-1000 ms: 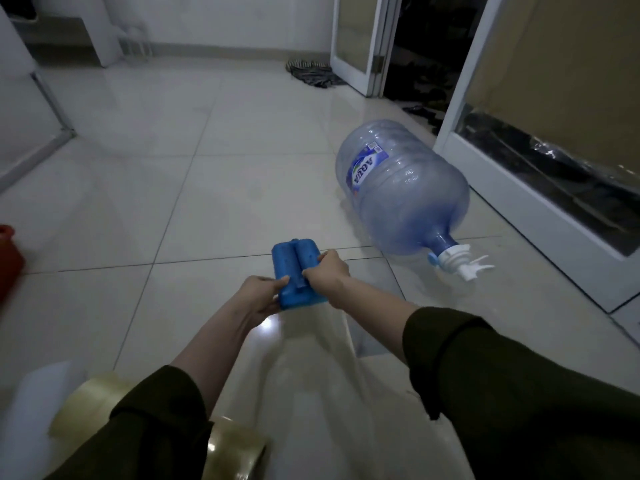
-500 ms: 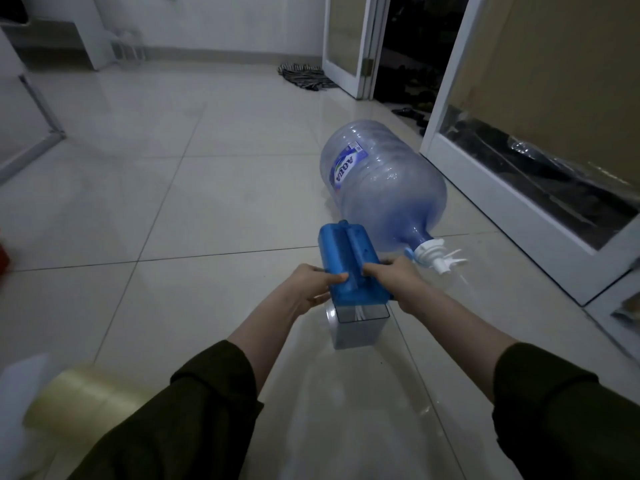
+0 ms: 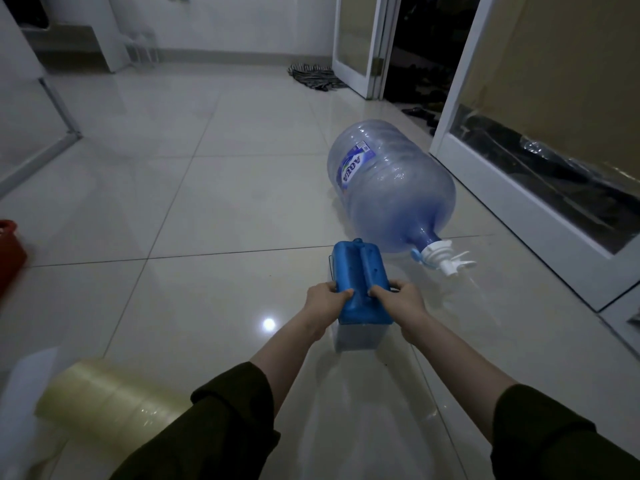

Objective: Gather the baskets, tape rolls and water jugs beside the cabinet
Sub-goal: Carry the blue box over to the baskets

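Blue-lidded clear container (image 3: 358,289) sits gripped between my left hand (image 3: 325,301) and right hand (image 3: 403,299). Just beyond my right hand, 1 water jug (image 3: 391,185) lies toppled; the tape rolls (image 3: 110,400) wait behind my left. Gathering looks barely begun.

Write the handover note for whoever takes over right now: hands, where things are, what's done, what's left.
Left hand and right hand: both grip the blue-lidded clear container, low over the floor tiles.
Water jug: on its side by the white door frame, spout toward you.
Tape roll: on the floor, lower left.
Red item: at the left edge, unclear.
Done: nothing visibly gathered.
Left: jug, tape, baskets; cabinet not identifiable.
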